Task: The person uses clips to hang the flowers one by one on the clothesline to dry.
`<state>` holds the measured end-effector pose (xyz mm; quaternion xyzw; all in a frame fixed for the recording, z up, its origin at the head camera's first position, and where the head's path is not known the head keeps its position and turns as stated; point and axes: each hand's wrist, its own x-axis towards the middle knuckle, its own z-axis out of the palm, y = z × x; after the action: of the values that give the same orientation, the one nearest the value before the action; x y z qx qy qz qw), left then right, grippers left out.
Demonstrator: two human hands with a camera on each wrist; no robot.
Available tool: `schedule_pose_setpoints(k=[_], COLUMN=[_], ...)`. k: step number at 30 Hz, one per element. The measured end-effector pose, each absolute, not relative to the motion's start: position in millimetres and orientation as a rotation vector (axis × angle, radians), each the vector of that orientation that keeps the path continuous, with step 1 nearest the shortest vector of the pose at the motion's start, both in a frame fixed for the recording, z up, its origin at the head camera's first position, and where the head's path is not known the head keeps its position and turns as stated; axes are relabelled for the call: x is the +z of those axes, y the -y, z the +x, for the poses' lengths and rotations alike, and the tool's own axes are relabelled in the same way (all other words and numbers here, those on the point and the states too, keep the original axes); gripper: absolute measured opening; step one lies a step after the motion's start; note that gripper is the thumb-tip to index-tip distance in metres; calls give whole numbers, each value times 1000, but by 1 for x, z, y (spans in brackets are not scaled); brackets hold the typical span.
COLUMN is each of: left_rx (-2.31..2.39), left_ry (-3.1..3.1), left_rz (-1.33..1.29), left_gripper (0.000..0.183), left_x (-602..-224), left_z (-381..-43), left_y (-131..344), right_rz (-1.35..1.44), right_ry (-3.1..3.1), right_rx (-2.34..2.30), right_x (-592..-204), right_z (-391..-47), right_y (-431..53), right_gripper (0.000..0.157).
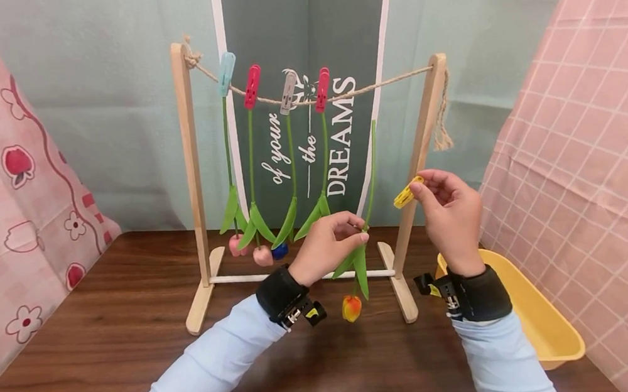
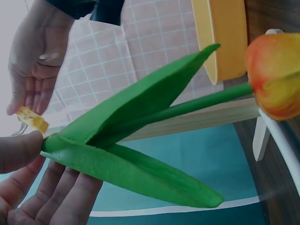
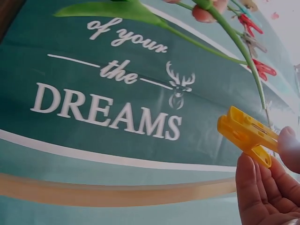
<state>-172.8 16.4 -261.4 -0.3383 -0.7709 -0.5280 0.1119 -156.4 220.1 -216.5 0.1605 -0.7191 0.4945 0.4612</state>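
Observation:
My left hand [image 1: 327, 245] pinches the green stem of an artificial tulip between thumb and fingers, near its leaves. Its orange-yellow bloom [image 1: 351, 308] hangs down, while the bare stem end rises to just below the rope [image 1: 393, 79]. Seen from the left wrist, the leaves [image 2: 140, 105] spread out past the fingers. My right hand [image 1: 452, 217] holds a yellow clothespin [image 1: 407, 193] by one end, in front of the right post. In the right wrist view, thumb and fingers grip the handles of the yellow clothespin [image 3: 246, 136], whose other end points away from the hand.
A wooden stand [image 1: 191, 170] carries the sagging rope. Light blue [image 1: 226, 74], red [image 1: 252, 87] and grey [image 1: 288, 93] clothespins, plus another red one [image 1: 323, 90], hold tulips upside down along it. A yellow basin [image 1: 550, 318] sits on the wooden table [image 1: 78, 345] at right.

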Motion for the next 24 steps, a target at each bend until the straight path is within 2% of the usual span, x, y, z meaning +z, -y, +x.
schedule_pose_setpoints(k=[24], left_rx=[-1574], left_ry=[2133], left_rz=[-851], left_gripper=[14], left_x=[-240], left_z=[-190], left_y=[-23], right_rz=[529], right_ry=[1717], right_rx=[1070], right_x=[-142], right_z=[-150], right_y=[-199], right_gripper=[16])
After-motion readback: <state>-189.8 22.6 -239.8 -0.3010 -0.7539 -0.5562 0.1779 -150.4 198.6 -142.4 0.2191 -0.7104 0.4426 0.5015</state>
